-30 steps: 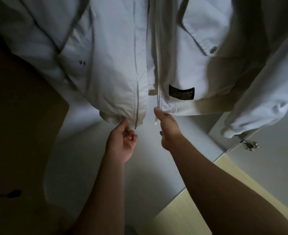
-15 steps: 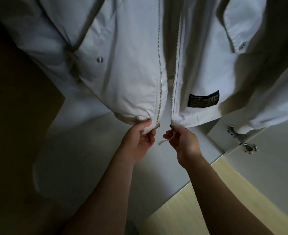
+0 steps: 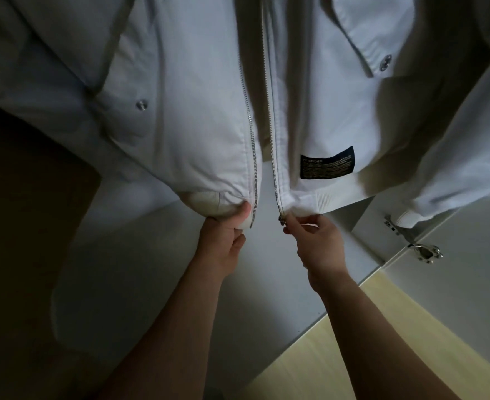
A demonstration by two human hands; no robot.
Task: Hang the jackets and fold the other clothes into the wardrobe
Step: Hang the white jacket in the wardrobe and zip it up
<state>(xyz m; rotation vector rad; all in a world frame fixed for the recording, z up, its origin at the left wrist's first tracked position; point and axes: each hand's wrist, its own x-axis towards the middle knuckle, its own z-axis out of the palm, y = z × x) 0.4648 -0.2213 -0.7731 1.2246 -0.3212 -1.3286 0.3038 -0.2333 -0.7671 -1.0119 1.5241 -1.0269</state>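
A white zip jacket [image 3: 197, 116] hangs in front of me inside the wardrobe, its front unzipped. A dark label [image 3: 326, 162] is sewn near the hem of its right panel. My left hand [image 3: 226, 241] grips the ribbed hem at the bottom of the left zip edge. My right hand [image 3: 315, 243] pinches the bottom of the right zip edge, by the metal zip slider [image 3: 281, 220]. The two zip edges hang a little apart. The hanger and rail are out of view.
The white wardrobe floor [image 3: 151, 284] lies under the jacket. A wardrobe door with metal hinges [image 3: 424, 251] stands at the right. Pale wooden flooring [image 3: 353, 356] shows at the bottom right. The left side is dark.
Both hands have come to the bottom ends of the zip and taken hold of them. The two front panels have been drawn closer together.
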